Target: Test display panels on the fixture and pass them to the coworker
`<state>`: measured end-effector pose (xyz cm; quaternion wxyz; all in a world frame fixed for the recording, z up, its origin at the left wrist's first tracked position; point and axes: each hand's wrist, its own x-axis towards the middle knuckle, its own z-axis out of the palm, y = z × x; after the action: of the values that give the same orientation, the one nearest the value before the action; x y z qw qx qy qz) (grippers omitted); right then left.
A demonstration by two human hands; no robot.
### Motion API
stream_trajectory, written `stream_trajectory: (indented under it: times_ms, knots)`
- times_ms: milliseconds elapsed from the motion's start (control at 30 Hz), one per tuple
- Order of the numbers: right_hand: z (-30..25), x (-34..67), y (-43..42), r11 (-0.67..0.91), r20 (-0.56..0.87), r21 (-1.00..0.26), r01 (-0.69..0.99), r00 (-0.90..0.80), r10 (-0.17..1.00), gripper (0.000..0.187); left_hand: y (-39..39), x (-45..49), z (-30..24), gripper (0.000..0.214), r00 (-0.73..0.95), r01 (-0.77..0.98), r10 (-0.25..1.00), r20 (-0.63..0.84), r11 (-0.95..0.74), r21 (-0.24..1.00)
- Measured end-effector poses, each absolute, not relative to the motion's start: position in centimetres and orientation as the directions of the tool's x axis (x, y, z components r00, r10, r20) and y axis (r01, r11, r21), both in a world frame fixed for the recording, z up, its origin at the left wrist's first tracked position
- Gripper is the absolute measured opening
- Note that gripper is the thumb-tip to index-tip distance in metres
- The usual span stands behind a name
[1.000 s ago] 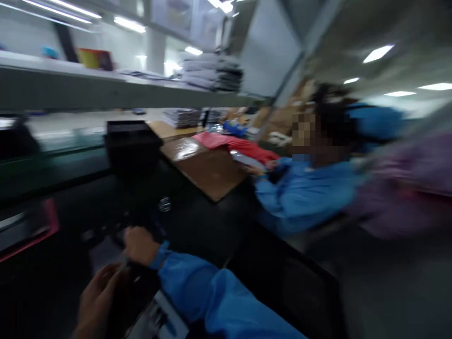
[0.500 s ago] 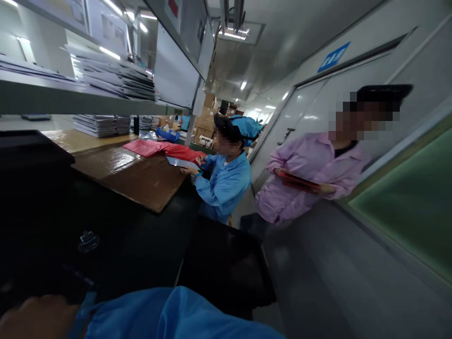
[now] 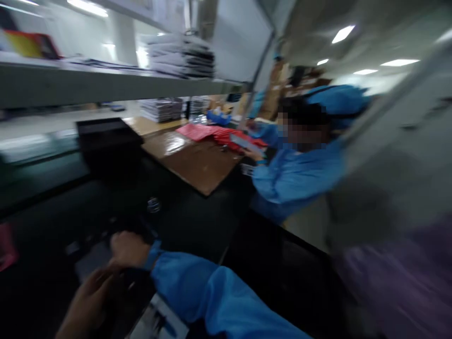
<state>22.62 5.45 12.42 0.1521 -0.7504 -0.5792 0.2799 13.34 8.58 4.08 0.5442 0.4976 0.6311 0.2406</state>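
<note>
The picture is smeared by motion. My right hand, in a blue sleeve, rests low on the dark bench with its fingers curled over a flat dark object I cannot name. My left hand comes up from the bottom left edge and meets the same dark object; its fingers are too blurred to read. A small round metal piece lies on the bench just beyond my right hand.
A black box stands at the back left. A brown board with red sheets lies further on, where a co-worker in blue handles a flat item. Paper stacks fill the shelf above. A purple sleeve blurs at right.
The view swung right toward the aisle and two people, then back left to the bench. Both my hands are in sight again, placed much as one second ago.
</note>
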Motion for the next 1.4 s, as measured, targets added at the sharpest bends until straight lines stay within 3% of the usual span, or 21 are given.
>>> stream_trajectory:
  times_ms: [133, 300, 433, 533, 633, 833, 967, 1133, 1400]
  knots:
    - [10.3, 21.7, 7.0, -0.208, -0.244, -0.518, 0.829, 0.09, 0.966, 0.024, 6.7, 6.3, 5.1, 0.045, 0.364, 0.121, 0.809, -0.462, 0.451, 0.884]
    - [8.0, 22.4, 8.7, -0.166, -0.244, -0.512, 0.843, 0.042, 0.969, 0.007, 6.2, 6.2, 4.6, 0.041, 0.353, -0.021, 0.821, -0.449, 0.486, 0.874]
    - [7.5, 22.3, 8.5, -0.145, -0.188, -0.564, 0.813, 0.045, 0.981, 0.009, 6.0, 7.2, 3.1, 0.033, 0.321, -0.058, 0.847, -0.423, 0.463, 0.884]
    - [7.1, 22.3, 8.3, -0.094, -0.137, -0.662, 0.743, 0.003, 0.991, 0.014, 5.9, 7.4, 2.5, 0.029, 0.307, -0.071, 0.853, -0.422, 0.462, 0.884]
    - [6.6, 22.3, 8.4, -0.053, -0.092, -0.782, 0.621, -0.031, 0.995, 0.007, 5.9, 7.3, 2.4, 0.028, 0.318, -0.077, 0.848, -0.423, 0.468, 0.88]
    - [5.6, 22.4, 8.6, -0.024, -0.036, -0.938, 0.345, -0.026, 0.999, 0.037, 6.0, 7.0, 2.9, 0.029, 0.36, -0.078, 0.827, -0.431, 0.487, 0.87]
    - [5.6, 22.4, 8.7, 0.059, 0.059, -0.966, 0.25, -0.009, 0.998, 0.023, 5.9, 7.1, 3.2, 0.022, 0.362, -0.072, 0.817, -0.449, 0.505, 0.86]
    - [6.1, 22.1, 7.4, 0.132, 0.14, -0.974, 0.183, 0.029, 0.99, 0.02, 5.5, 6.9, 3.5, 0.019, 0.361, -0.082, 0.821, -0.442, 0.5, 0.862]
    - [5.5, 22.0, 4.4, 0.028, 0.026, -0.999, 0.035, -0.045, 0.999, 0.029, 4.5, 5.7, 4.1, 0.032, 0.399, -0.149, 0.813, -0.425, 0.514, 0.845]
